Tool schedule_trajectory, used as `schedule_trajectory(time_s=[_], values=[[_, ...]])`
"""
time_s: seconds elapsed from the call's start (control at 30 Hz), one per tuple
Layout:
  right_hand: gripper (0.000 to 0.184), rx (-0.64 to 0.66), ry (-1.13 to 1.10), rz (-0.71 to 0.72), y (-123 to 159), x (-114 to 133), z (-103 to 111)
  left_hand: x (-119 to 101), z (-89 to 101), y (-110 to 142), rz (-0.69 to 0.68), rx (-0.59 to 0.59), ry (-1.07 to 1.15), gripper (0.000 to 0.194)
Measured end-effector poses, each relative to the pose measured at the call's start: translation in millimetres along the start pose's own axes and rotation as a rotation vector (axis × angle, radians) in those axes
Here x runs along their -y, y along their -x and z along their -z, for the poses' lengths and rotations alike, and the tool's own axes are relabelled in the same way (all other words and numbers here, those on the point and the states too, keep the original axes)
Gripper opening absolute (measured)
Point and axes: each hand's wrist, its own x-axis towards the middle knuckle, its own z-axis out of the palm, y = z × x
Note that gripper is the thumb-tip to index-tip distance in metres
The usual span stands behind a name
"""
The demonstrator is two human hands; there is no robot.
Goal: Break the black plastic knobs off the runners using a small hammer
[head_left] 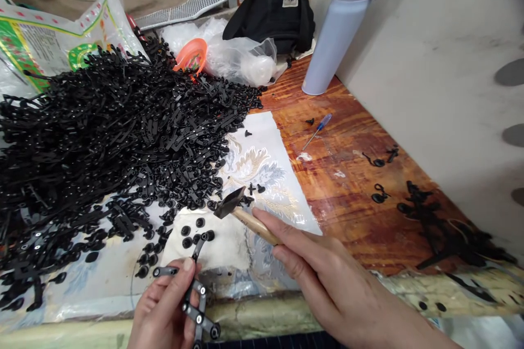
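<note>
My left hand pinches a jointed linkage of dark grey plastic bars, held together by small silvery pins. One end of the linkage reaches onto a folded white cloth, touching or nearly touching a small round black part there. A few more round black parts stand on the cloth beside it. My right hand is closed round the wooden handle of a small hammer. The hammer's dark head hangs just above the cloth's far edge, apart from the linkage.
A big heap of black plastic pieces covers the left side. A pale blue bottle, a black cap and an orange bowl stand at the back. On the wooden tabletop lie a screwdriver and black scraps at right.
</note>
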Motion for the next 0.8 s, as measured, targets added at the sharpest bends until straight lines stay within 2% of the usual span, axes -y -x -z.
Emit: schedule_trajectory(time_s=[0.2,0.43,0.57,0.67,0.8], values=[[0.05,0.011,0.054,0.061,-2.6,7.2,0.9,2.4,1.6,-3.9,0.005,-0.011,-0.03,0.052],[0.053,0.115,0.2,0.108,-9.3,17.4,1.0,1.6,-2.1,0.6,-0.027,-0.018,-0.032,0.047],[0.054,0.075,0.23,0.151,-5.0,20.5,9.4,3.2,-1.6,-0.3,-0.011,-0.014,-0.035,0.042],[0.065,0.036,0.264,0.219,-3.0,16.9,8.1,4.2,-1.1,-2.8,0.015,-0.017,0.0,0.04],[0.079,0.137,0.423,0.254,-7.5,12.5,1.4,4.0,-1.4,-3.5,0.028,0.02,0.042,0.041]])
